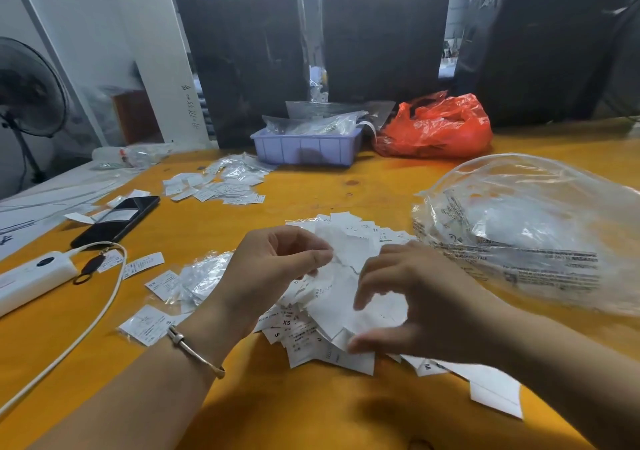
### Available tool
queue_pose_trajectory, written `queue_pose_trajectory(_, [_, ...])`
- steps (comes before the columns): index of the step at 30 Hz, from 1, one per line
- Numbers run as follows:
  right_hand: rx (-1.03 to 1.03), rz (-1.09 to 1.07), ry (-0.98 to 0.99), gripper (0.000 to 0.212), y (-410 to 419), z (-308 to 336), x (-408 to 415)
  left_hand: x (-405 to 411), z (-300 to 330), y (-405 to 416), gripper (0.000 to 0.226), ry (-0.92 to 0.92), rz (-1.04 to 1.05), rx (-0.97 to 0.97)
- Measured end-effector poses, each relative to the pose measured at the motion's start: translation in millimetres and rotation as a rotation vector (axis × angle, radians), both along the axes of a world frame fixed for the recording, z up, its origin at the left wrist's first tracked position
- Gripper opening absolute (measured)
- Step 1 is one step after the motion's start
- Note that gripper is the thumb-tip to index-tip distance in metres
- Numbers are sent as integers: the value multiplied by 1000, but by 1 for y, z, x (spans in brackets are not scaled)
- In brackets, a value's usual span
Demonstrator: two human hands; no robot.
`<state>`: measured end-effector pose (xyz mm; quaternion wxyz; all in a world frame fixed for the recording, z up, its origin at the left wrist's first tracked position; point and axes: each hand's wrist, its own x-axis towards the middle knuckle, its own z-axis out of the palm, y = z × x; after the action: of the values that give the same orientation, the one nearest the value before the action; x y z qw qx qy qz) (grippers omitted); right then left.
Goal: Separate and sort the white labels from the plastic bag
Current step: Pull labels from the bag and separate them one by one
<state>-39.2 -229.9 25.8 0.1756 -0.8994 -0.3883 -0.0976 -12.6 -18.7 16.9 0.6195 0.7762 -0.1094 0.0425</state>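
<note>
A loose pile of white labels (322, 325) lies on the orange table in front of me, some printed XS, S or M. My left hand (273, 269) pinches a white label (341, 252) at the top of the pile between thumb and fingers. My right hand (408, 297) hovers over the pile's right side with curled fingers, thumb touching the labels; whether it grips one I cannot tell. A large clear plastic bag (540, 235) with printed text lies to the right. Small clear sleeves with labels (197, 280) lie left of the pile.
A second heap of labels (218, 184) lies further back. A black phone (117, 221), a white power bank (34, 280) with its cable, a lilac tray (304, 148) of bags, a red plastic bag (436, 127) and dark wrapped bales behind border the table.
</note>
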Motion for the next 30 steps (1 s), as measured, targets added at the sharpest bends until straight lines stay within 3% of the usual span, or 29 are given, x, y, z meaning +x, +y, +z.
queue_pose_trajectory(3, [-86, -33, -71, 43, 7, -8, -1, 1, -2, 0, 3, 4, 23, 18])
queue_pose_trajectory(6, [25, -26, -29, 20, 5, -8, -2, 2, -2, 0, 5, 2, 23, 21])
queue_pose_trajectory(14, [415, -131, 308, 8, -6, 0, 7, -3, 2, 0, 11, 22, -48, -42])
queue_pose_trajectory(22, [745, -192, 650, 32, -13, 4, 12, -2, 1, 0, 20, -11, -43, -46])
queue_pose_trajectory(30, [892, -232, 892, 22, -22, 3, 22, -1, 1, 1, 28, -47, -18, -57])
